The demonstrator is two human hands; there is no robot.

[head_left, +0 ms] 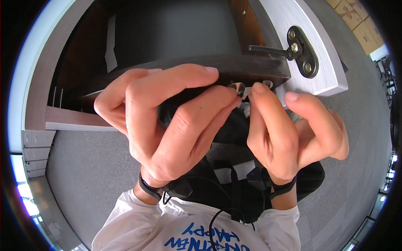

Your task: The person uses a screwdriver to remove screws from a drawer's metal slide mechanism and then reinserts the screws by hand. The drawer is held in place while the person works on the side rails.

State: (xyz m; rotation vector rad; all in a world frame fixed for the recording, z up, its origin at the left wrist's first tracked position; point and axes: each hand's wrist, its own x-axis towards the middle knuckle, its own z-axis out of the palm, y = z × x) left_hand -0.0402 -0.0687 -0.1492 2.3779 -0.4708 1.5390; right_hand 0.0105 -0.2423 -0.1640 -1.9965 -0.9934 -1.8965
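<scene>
Both of my hands are raised close together at the front edge of a dark brown wooden board (188, 62). With thumb and index finger, my left hand (167, 121) pinches a small shiny metal piece (238, 88); its other fingers are curled loosely. My right hand (284, 134) is closed in a pinch on a small pale, translucent piece (247, 90) that meets the metal one. The fingertips hide most of both pieces, so their exact kind cannot be made out. Just behind the right fingertips, a small light-coloured fitting (267, 84) sits at the board's edge.
A white panel (322, 62) at upper right carries a black oval bracket (302, 52) with several screws and a black rod (268, 50) pointing left. The dark cabinet interior (176, 29) lies beyond my hands. Cardboard boxes (356, 21) stand far right; grey carpet (92, 163) surrounds me.
</scene>
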